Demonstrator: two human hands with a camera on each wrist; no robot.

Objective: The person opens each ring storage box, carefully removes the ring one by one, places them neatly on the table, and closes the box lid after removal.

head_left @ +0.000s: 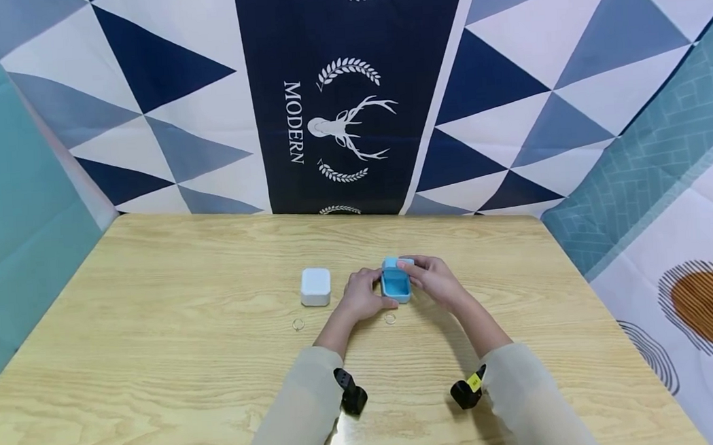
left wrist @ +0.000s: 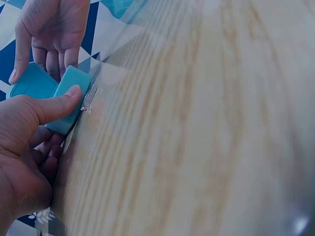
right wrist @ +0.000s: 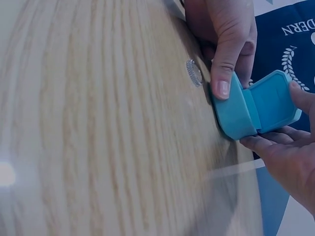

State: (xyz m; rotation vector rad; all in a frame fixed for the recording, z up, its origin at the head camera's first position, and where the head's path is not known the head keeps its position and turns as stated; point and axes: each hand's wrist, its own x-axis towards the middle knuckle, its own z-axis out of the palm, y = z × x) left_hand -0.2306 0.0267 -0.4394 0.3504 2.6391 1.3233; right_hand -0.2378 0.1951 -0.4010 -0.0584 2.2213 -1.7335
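Note:
A light-blue ring box (head_left: 396, 290) stands on the table with its lid raised, showing a blue inside. My left hand (head_left: 361, 297) grips the base from the left, its thumb (left wrist: 64, 104) pressed on the front wall. On the other side, my right hand (head_left: 438, 280) pinches the raised lid (right wrist: 275, 101), thumb on the inner face and fingers behind it. Just in front of the box lies a silver ring (right wrist: 191, 73) with a sparkling, stone-set band, close to the left thumb.
Left of the hands sits a closed white box (head_left: 315, 285) with rounded corners. A second ring (head_left: 298, 329) lies in front of it. The wooden table (head_left: 155, 344) ends at a patterned cloth (head_left: 350, 114) behind.

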